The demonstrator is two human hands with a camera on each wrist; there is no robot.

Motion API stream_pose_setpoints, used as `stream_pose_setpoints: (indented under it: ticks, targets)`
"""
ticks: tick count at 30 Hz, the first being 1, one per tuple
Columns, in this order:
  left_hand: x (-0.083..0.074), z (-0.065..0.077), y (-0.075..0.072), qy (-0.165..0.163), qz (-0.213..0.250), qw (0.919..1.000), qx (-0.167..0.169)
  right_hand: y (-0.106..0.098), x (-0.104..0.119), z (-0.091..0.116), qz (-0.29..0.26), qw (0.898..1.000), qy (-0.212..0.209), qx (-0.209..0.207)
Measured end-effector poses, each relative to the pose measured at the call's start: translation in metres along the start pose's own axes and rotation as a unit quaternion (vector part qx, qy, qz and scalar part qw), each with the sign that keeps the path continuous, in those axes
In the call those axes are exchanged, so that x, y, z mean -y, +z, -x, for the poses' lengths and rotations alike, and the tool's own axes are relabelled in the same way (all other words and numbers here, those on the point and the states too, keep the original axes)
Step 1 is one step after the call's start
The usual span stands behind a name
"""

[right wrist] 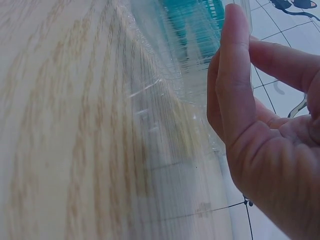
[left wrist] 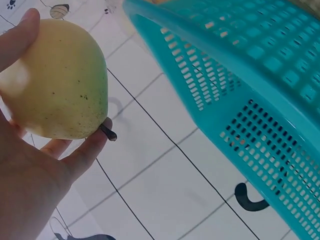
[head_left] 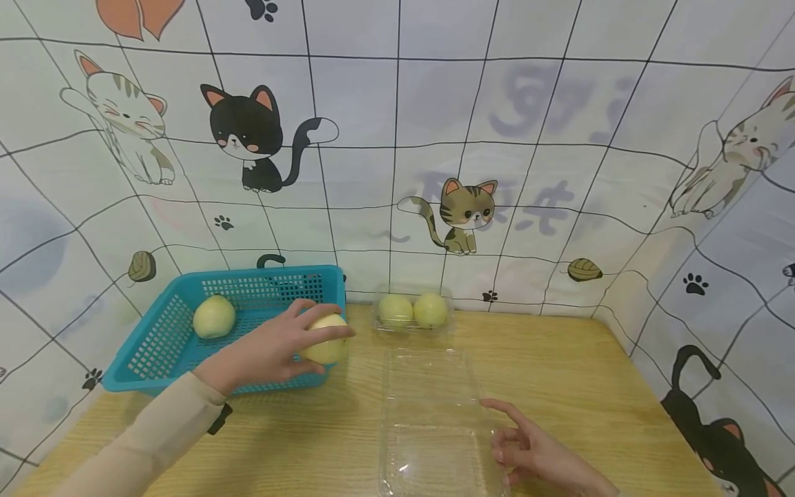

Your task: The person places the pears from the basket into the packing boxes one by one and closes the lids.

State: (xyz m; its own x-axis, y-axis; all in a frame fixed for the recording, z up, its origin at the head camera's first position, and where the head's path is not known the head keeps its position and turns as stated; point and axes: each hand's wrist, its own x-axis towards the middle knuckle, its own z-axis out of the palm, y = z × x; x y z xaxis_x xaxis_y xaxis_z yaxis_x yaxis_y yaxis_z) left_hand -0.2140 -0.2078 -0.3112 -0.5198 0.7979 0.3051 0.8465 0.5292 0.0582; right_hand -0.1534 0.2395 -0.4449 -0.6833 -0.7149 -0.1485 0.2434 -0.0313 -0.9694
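A pale yellow-green pear [left wrist: 65,80] with a short dark stem is gripped by my left hand [head_left: 273,345], fingers and thumb around its sides. The pear overlaps the right end of the blue basket [head_left: 155,338] in the head view. Another pear [head_left: 214,317] lies inside that basket, toward its left. Unfolded on the table is a clear plastic clamshell box [head_left: 431,442], its two halves lying one behind the other. My right hand [head_left: 534,449] is at the box's right edge, index finger extended along it and the other fingers loosely bent.
Behind the unfolded box, against the wall, a second clear box [head_left: 413,328] holds two pears [head_left: 430,310]. All stand on a wood-grain table [head_left: 546,366]. A cat-printed sheet [head_left: 360,172] covers the wall at the back and sides.
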Motion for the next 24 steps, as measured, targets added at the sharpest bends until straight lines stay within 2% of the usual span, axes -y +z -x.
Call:
stream_pose_setpoints:
  ticks: [8,11,18,24]
  targets:
    - [-0.014,-0.008,0.006,0.014,-0.010,0.9997,0.019,0.002,0.004,0.000,0.004,1.000,0.018,-0.023]
    - [-0.020,-0.011,0.009,0.018,-0.009,0.9996,0.021,0.002,0.004,0.000,0.004,1.000,0.018,-0.020]
    - [-0.034,-0.021,0.020,0.064,-0.004,0.9979,0.001,0.001,0.003,-0.001,0.002,1.000,0.014,-0.009]
    - [-0.042,-0.030,0.030,0.087,0.013,0.9961,0.008,0.002,0.002,-0.001,0.014,1.000,0.005,-0.008]
